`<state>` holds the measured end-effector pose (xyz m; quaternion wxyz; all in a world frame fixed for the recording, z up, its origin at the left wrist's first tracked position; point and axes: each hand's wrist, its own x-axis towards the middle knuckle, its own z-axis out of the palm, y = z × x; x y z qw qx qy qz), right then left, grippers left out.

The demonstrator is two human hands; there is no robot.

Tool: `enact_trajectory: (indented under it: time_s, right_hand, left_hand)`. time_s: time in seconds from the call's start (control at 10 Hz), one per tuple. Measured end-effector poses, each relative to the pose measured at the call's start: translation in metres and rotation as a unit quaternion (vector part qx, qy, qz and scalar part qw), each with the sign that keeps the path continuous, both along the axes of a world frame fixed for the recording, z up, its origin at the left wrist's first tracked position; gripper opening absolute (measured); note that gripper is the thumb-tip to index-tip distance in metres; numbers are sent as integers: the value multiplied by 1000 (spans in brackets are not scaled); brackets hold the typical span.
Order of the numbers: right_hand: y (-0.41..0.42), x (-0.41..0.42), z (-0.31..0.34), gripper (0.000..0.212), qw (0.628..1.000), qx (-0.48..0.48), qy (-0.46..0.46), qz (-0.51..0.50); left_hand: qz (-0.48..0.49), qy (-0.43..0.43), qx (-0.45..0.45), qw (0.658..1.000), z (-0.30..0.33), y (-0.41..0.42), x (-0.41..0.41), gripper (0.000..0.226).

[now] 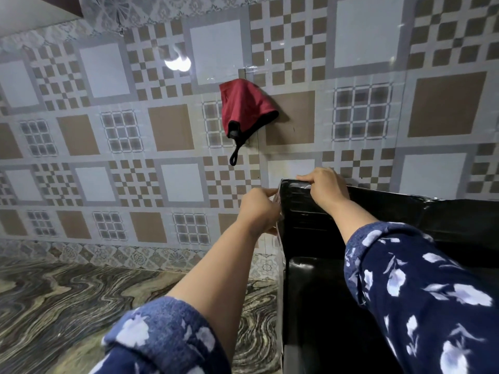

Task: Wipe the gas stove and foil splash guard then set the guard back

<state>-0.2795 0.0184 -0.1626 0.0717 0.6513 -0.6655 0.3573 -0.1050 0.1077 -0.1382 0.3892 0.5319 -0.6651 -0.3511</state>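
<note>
The splash guard (318, 220) stands upright at the right, its inner faces dark and glossy, with a folded corner near the wall. My left hand (259, 211) grips its outer left edge, where a silvery foil rim shows. My right hand (326, 188) is closed over the top edge at that corner. Both forearms wear rolled-up blue floral sleeves. The gas stove is hidden behind the guard and my right arm.
A red cloth (244, 109) with a black loop hangs on the patterned tiled wall (172, 125) above the guard. A swirled marble countertop (67, 298) spreads out at the lower left.
</note>
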Motion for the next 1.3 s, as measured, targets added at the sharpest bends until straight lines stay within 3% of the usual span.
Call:
enact_trajectory:
  time_s: [0.6,0.8,1.3]
  right_hand:
    - [6,5,-13,63,991,24,131,3]
    - [14,11,-13,73,983,80,163,-16]
    - [22,10,-1,64,989,86,120,21]
  left_hand:
    - [11,12,25,1000,-10,-23,-12,41]
    - [3,5,42,999,-8,-23,-13,44]
    - [-40,-75,12,996,2,-15,1,54]
